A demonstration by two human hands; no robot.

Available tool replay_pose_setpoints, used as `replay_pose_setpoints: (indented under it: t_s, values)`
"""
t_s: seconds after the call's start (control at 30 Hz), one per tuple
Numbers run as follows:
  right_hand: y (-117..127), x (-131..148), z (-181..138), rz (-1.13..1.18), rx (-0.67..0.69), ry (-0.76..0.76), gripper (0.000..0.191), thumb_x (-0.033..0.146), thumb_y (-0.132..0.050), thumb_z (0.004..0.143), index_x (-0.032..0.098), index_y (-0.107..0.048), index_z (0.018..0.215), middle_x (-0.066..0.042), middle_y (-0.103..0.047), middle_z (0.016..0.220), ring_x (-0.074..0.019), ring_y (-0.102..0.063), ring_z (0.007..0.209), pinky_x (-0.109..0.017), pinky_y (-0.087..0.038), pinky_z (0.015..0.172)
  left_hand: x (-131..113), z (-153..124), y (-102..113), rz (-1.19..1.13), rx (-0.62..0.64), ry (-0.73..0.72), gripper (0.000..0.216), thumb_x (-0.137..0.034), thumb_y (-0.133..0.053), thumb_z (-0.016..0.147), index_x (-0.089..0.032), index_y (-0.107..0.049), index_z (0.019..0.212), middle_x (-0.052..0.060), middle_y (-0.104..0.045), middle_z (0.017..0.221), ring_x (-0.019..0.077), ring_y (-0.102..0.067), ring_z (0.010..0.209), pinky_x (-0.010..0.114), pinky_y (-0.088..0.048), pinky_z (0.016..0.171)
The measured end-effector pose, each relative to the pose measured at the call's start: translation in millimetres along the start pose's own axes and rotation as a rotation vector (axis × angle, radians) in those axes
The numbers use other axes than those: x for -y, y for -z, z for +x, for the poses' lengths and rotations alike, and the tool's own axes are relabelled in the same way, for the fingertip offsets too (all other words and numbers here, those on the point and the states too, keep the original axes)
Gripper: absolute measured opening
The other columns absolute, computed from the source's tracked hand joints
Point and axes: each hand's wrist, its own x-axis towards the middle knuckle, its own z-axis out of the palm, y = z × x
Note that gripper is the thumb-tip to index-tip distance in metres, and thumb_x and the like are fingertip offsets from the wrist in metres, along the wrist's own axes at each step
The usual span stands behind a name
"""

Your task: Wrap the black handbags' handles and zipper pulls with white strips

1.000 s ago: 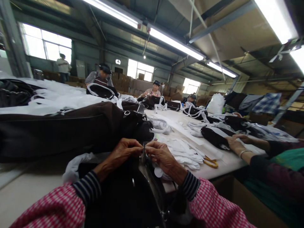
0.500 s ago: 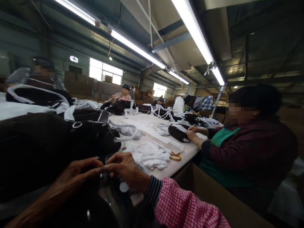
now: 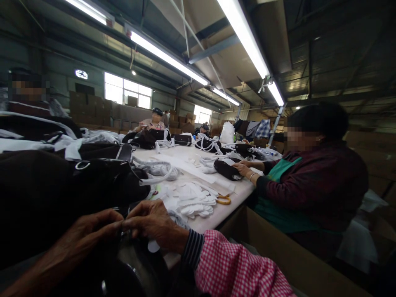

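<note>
My left hand [image 3: 89, 231] and my right hand [image 3: 156, 227] meet low in the view, thumbs and fingers pinched together at the upper edge of a dark, shiny bag [image 3: 136, 268]. A small metal fitting glints just under the fingertips; its exact kind is hidden. The bag's lower part is in deep shadow, with a few bright metal spots. A round white tag [image 3: 153, 246] hangs below my right hand. Just beyond my hands lies a large black bag [image 3: 62, 185] with a metal ring [image 3: 82, 165].
White cut pieces [image 3: 192, 200] and yellow-handled scissors [image 3: 224, 200] lie on the pale table [image 3: 238, 198]. White straps [image 3: 157, 170] are coiled farther back. At right, a co-worker in a green apron [image 3: 284, 206] handles a black bag [image 3: 228, 169]. A cardboard box [image 3: 262, 235] stands between us.
The whole scene has shifted slightly left in view as the camera turned. Both my hands keep their pinch at the same spot. The co-worker's hands remain on their bag.
</note>
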Motion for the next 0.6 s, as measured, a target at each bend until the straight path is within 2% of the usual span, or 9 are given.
replay_pose_setpoints:
  t_s: [0.1, 0.2, 0.3, 0.4, 0.6]
  values:
    - [0, -1, 0, 0.049, 0.011, 0.004, 0.036, 0.046, -0.086, 0.072, 0.015, -0.07, 0.083, 0.003, -0.062, 0.062, -0.0069, -0.05, 0.05, -0.018, -0.032, 0.046, 1, 1, 3, 0.031, 0.0, 0.017, 0.055, -0.072, -0.064, 0.077, -0.018, -0.071, 0.084, 0.0, -0.068, 0.072, 0.0194, -0.061, 0.069, 0.021, -0.046, 0.059]
    - [1, -1, -1, 0.093, 0.032, 0.018, 0.038, 0.048, -0.085, 0.072, 0.015, -0.07, 0.084, 0.001, -0.066, 0.07, -0.0071, -0.052, 0.054, -0.018, -0.034, 0.048, 3, 3, 7, 0.049, 0.069, 0.037, 0.057, -0.072, -0.065, 0.077, -0.017, -0.072, 0.089, 0.001, -0.068, 0.076, 0.0203, -0.06, 0.07, 0.023, -0.047, 0.06]
    - [0, 0, -2, 0.056, 0.042, 0.031, 0.039, 0.049, -0.085, 0.073, 0.014, -0.071, 0.082, 0.001, -0.065, 0.067, -0.0065, -0.05, 0.053, -0.018, -0.031, 0.048, 7, 6, 9, 0.051, 0.114, 0.033, 0.055, -0.071, -0.066, 0.077, -0.017, -0.072, 0.089, 0.001, -0.068, 0.076, 0.0195, -0.059, 0.07, 0.023, -0.046, 0.06]
    - [-1, -2, 0, 0.066, 0.034, 0.036, 0.038, 0.047, -0.086, 0.072, 0.014, -0.07, 0.082, 0.001, -0.065, 0.066, -0.0065, -0.05, 0.052, -0.019, -0.03, 0.047, 10, 8, 8, 0.021, 0.089, 0.028, 0.054, -0.07, -0.066, 0.079, -0.017, -0.071, 0.086, 0.0, -0.066, 0.073, 0.0176, -0.057, 0.066, 0.022, -0.044, 0.057]
    - [-2, -9, 4, 0.148, -0.001, 0.049, 0.034, 0.041, -0.085, 0.07, 0.015, -0.067, 0.083, 0.003, -0.063, 0.06, -0.0074, -0.05, 0.048, -0.019, -0.032, 0.046, 15, 10, 8, 0.001, -0.006, -0.072, 0.048, -0.066, -0.069, 0.079, -0.017, -0.069, 0.081, 0.0, -0.06, 0.07, 0.0151, -0.053, 0.065, 0.022, -0.041, 0.058]
